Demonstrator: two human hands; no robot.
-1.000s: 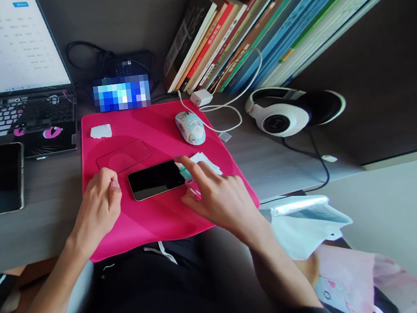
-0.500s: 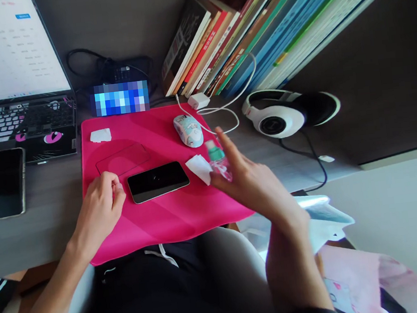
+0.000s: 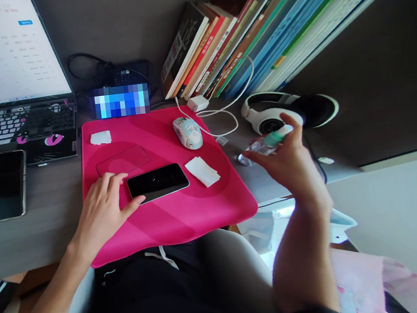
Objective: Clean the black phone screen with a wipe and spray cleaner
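Observation:
My right hand [image 3: 287, 160] pinches a small clear spray bottle [image 3: 273, 138] with a green collar, thumb on one side and fingers on the other. The bottle leans over the grey desk, right of the pink mat [image 3: 170, 221]. Flat on the mat lies a black-screened phone [image 3: 158, 182]. My left hand [image 3: 110, 198] is at its left end, thumb and forefinger apart, the thumb tip by the lower edge. A thin clear rectangular film [image 3: 123, 159] with a dark outline lies behind the phone. To the phone's right is a folded white tissue [image 3: 202, 171].
A patterned mouse [image 3: 188, 132], a smaller white tissue [image 3: 100, 137] and a white charger [image 3: 198, 103] with cable lie around the mat's back. White headphones [image 3: 271, 114] sit right; books [image 3: 215, 50] stand behind. A laptop [image 3: 20, 127] and second phone [image 3: 6, 184] are left.
My right hand has carried the spray bottle rightward off the mat, past the tissue, and tilted it. My left hand has uncurled, its fingers now spread at the phone's left end.

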